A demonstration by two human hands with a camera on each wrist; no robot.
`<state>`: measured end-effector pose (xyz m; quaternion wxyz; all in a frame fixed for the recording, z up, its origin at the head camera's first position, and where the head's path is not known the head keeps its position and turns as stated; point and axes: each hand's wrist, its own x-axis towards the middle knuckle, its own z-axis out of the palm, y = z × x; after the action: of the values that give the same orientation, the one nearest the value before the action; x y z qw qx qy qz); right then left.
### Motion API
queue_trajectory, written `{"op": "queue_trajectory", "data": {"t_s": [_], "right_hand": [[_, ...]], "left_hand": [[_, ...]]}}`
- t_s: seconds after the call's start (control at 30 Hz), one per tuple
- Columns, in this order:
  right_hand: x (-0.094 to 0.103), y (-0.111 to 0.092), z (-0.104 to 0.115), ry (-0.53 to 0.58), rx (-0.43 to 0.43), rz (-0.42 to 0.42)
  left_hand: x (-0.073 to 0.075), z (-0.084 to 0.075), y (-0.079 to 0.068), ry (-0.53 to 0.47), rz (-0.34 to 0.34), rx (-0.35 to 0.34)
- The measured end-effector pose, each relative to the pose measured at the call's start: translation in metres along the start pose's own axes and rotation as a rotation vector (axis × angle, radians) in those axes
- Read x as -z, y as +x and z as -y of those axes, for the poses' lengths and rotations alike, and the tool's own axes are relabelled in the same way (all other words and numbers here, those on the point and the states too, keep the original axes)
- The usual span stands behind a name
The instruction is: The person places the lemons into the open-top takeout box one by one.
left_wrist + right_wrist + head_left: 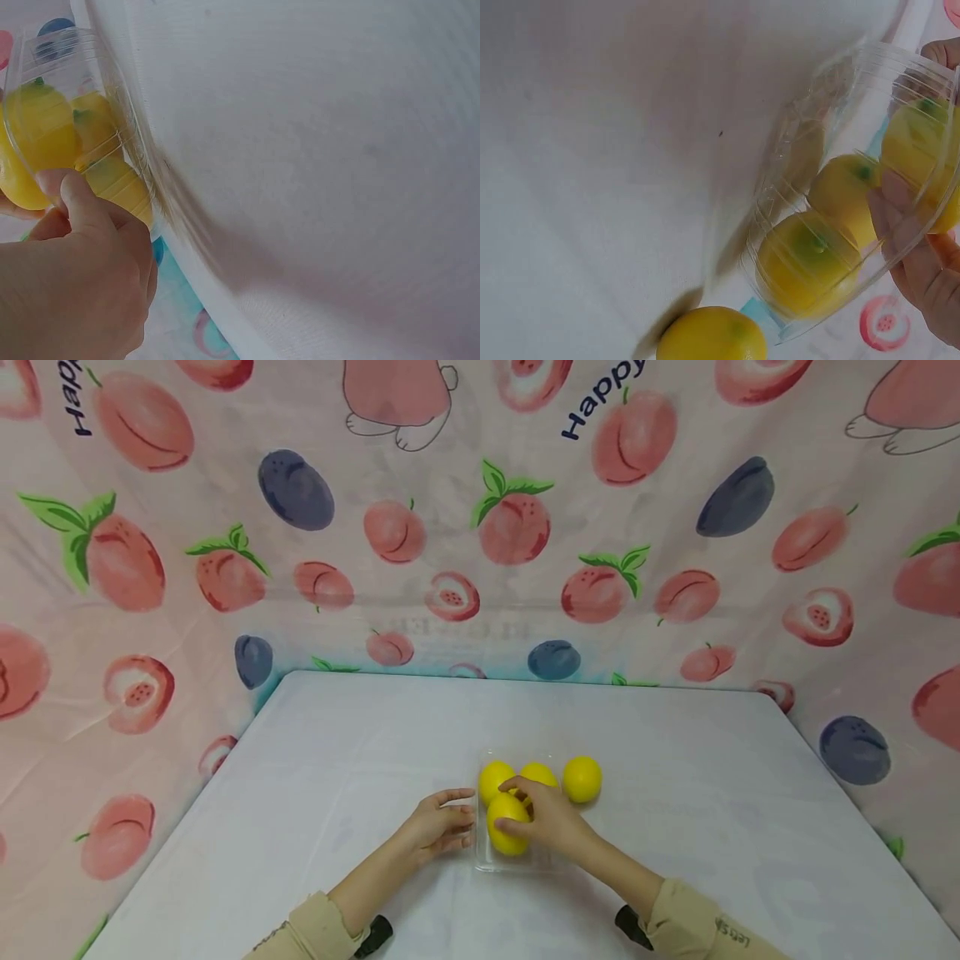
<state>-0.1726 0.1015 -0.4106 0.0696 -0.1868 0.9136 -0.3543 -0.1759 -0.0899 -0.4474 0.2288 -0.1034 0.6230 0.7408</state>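
In the head view, my right hand [558, 822] grips a yellow lemon [507, 824] between thumb and fingers, at the near left part of a clear plastic tray [517, 865]. Two more lemons, one at the far left [493, 778] and one beside it [542, 772], sit in the tray's far half. My left hand [438, 828] is at the tray's left side, its fingers loosely extended along the wall. The left wrist view shows its thumb [60, 184] right at the transparent wall. Part of the held lemon is hidden by my right fingers.
A single lemon [582, 779] lies on the white table [360, 735] just right of the tray. Behind the table's far edge hangs a fruit-patterned cloth [450, 552]. Dark bands [373, 937] show at both wrists.
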Motion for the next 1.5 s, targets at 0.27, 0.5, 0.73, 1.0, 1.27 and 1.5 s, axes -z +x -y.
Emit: {"op": "queue_trajectory", "data": {"t_s": [0.27,0.5,0.73,1.0,1.27,1.5], "right_hand": [[-0.006,-0.001,-0.001,-0.007,0.001,0.012],[-0.010,-0.004,-0.002,0.010,0.038,0.038],[-0.017,-0.006,-0.004,0.005,0.077,0.026],[-0.020,-0.009,-0.005,-0.022,0.069,0.024],[-0.014,-0.010,-0.002,-0.021,0.055,0.049],[-0.009,-0.011,-0.001,0.021,0.086,0.048]], "left_hand": [[0.000,0.001,0.000,0.004,0.009,-0.003],[-0.002,0.000,0.000,0.001,0.016,0.000],[-0.004,-0.001,-0.001,0.004,0.001,-0.004],[-0.004,0.000,-0.001,0.005,-0.011,-0.007],[-0.005,0.000,0.000,0.002,-0.022,-0.003],[-0.001,0.001,0.000,0.008,-0.034,0.003]]}}
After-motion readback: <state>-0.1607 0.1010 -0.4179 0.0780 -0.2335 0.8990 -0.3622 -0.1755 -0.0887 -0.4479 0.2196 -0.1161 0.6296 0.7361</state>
